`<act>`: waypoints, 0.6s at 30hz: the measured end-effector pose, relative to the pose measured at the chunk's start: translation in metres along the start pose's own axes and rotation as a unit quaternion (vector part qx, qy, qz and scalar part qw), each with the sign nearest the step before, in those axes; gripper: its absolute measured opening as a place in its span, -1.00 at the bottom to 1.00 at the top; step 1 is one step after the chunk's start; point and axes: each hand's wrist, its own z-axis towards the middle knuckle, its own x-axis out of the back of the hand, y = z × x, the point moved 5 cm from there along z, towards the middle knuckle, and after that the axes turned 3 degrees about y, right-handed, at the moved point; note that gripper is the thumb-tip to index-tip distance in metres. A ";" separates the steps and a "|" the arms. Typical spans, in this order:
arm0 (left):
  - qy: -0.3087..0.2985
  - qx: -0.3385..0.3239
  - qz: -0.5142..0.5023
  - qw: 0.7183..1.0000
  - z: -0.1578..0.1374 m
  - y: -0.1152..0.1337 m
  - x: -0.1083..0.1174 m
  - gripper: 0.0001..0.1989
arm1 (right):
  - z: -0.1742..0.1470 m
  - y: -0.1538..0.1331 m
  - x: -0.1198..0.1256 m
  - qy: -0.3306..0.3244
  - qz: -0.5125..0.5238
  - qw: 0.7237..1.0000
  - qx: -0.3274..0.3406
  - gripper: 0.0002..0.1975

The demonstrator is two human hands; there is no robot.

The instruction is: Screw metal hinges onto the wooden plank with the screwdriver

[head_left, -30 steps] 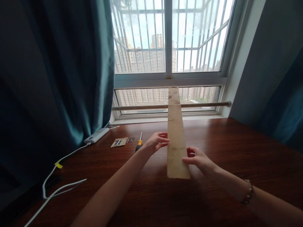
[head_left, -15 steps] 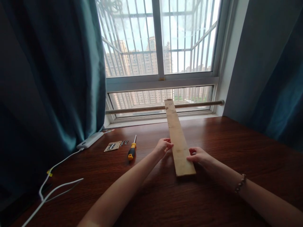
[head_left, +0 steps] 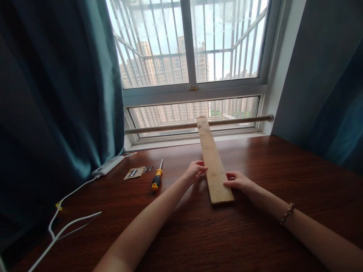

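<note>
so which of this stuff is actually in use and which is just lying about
In hand:
wooden plank, left hand and right hand at its side edges

Lying about:
screwdriver
small card with screws beside it
white power bank and cable
wooden rod by the window
</note>
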 end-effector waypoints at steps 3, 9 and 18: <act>0.006 -0.029 0.103 0.994 -0.005 0.005 0.007 -0.68 | 0.001 0.008 0.004 0.011 0.002 1.000 -0.009 -0.55; 0.083 -0.066 0.279 0.955 -0.015 0.038 0.067 -0.71 | -0.005 -0.001 0.030 0.203 -0.201 0.952 0.113 -0.57; 0.319 -0.073 0.477 0.816 -0.061 0.079 0.186 -0.60 | -0.045 -0.061 -0.054 0.125 -0.438 0.822 0.342 -0.86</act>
